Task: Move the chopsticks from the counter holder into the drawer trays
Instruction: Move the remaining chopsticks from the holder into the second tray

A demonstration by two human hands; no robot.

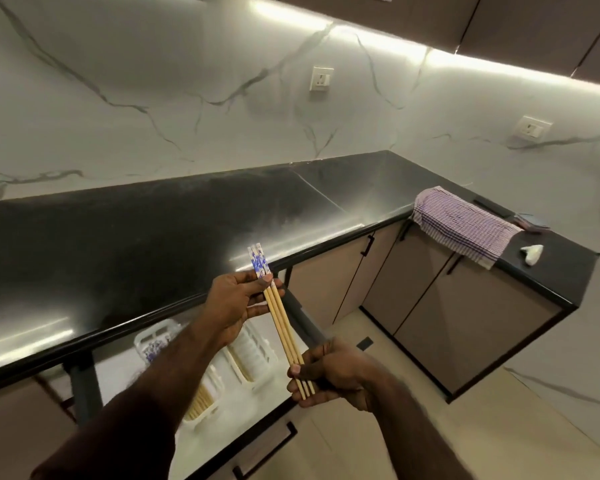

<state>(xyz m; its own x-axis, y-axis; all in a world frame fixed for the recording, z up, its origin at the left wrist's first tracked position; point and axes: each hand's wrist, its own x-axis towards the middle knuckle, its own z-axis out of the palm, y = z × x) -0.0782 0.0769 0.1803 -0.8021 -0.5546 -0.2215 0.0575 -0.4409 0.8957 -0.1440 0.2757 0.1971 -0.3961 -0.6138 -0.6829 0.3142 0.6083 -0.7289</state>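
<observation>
So we've got a small bundle of chopsticks (280, 317) up in the air between both hands, over the open drawer (243, 424) below the black counter (136, 237). Left hand (234, 306) pinches them near the blue-and-white patterned tops, thumb on top and fingers under. Right hand (329, 374) has its fingers curled round the plain wooden tips, thumb pressed on them. Looks like three sticks, maybe four, hard to count since they sit tight together.

As for progress, we'd say we're partway. Down in the drawer the white plastic trays (253, 358) already have stuff in them: one tray (153, 344) shows blue patterned ends like the ones we're holding, and another (201, 400) shows pale wooden sticks lying lengthwise. So some loads seem to be in already.

What's left: this bundle isn't down yet, it's well above the trays. We can't see the counter holder anywhere in view, so no idea how many are still waiting. Only a checked cloth (465, 226) and a small white object (532, 252) show on the far counter.
</observation>
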